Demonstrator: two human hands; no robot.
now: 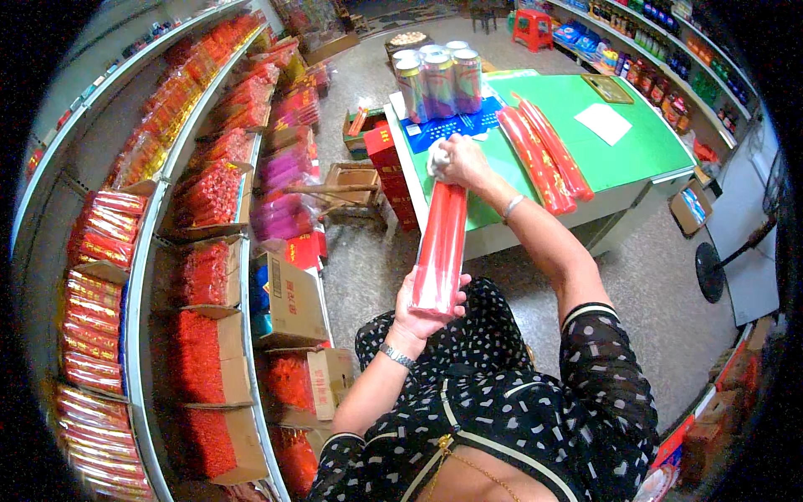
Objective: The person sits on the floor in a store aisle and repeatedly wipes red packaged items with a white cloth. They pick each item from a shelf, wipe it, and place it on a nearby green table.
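Note:
My left hand [429, 305] holds the near end of a clear-wrapped pack of red candles [442, 248], its fingers curled around from below. At the far end of the pack is my right hand [463, 160], closed on a crumpled white cloth or tissue [438, 158] against the wrapping. Beyond it, shrink-wrapped drink cans [437, 81] stand on a blue printed sheet [461, 127] on the green tabletop [633, 144]. Two long red candles with gold decoration [542, 160] lie side by side to the right of my right hand.
On the table's far right are a white paper [603, 123] and a gold-edged frame [606, 88]. Shelves of red packs and cardboard boxes [295, 298] line the left. A wooden stool [351, 185] and red box [390, 176] stand beside the table; a black fan [711, 272] is right.

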